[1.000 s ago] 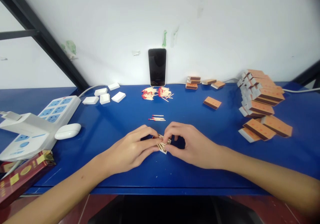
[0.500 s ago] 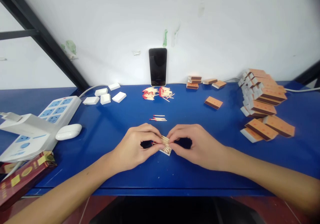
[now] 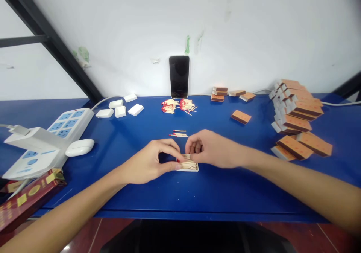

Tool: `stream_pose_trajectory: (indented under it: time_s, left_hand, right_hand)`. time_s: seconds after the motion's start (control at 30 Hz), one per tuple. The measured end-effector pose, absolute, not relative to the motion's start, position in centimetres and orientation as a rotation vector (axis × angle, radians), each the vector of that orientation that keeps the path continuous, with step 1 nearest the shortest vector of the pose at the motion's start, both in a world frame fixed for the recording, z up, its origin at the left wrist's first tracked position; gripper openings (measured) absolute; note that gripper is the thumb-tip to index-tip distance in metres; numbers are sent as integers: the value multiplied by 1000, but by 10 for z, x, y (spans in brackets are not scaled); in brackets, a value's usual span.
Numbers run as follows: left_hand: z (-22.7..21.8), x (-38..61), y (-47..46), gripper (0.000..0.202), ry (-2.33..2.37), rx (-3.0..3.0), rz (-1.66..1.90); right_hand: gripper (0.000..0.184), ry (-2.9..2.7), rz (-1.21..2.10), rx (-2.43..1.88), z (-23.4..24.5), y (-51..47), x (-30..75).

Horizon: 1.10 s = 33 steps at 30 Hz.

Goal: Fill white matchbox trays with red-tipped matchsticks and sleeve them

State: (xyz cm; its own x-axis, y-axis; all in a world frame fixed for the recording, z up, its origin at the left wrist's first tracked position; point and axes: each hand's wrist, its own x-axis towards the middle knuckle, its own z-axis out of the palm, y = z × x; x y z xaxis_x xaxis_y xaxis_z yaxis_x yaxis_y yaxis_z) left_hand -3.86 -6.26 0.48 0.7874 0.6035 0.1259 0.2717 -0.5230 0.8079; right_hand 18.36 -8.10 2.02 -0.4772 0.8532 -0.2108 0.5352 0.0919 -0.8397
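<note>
A small white matchbox tray (image 3: 188, 165) filled with matches lies flat on the blue table (image 3: 180, 192). My left hand (image 3: 153, 162) pinches the tray's left end between thumb and fingers. My right hand (image 3: 210, 147) hovers over the tray's far edge, its fingers curled down and touching the matches. A few loose matches (image 3: 178, 133) lie just beyond my hands. A larger heap of red-tipped matches (image 3: 177, 105) sits further back.
Orange matchbox sleeves (image 3: 296, 113) are stacked at the right, with single ones (image 3: 240, 116) nearer the middle. Empty white trays (image 3: 120, 108) lie back left. A power strip (image 3: 42, 142), a white earbud case (image 3: 80, 147) and a red box (image 3: 28, 196) are at the left. A phone (image 3: 179, 76) leans on the wall.
The tray was held tilted between both hands; now it lies flat on the table. My right hand has lifted and moved back over it, while my left hand stays at its left end.
</note>
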Motion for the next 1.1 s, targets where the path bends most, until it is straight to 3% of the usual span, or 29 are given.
stream_pose_trajectory:
  time_s: [0.17, 0.33, 0.77, 0.9, 1.1]
  left_hand:
    - [1, -31, -75, 13, 859, 2145, 613]
    - [-6, -37, -79, 12, 741, 2331, 751]
    - [-11, -43, -79, 17, 600, 2667, 770]
    - [-11, -44, -79, 19, 572, 2686, 782]
    - [-9, -44, -80, 17, 626, 2675, 707]
  right_hand:
    - [10, -2014, 1017, -1328, 9, -105, 182]
    - [12, -2224, 781, -1068, 2, -114, 189]
    - [2, -2153, 897, -1262, 10, -107, 180]
    - [10, -2210, 942, -1290, 19, -97, 187]
    - [21, -2464, 441, -1292, 12, -48, 178]
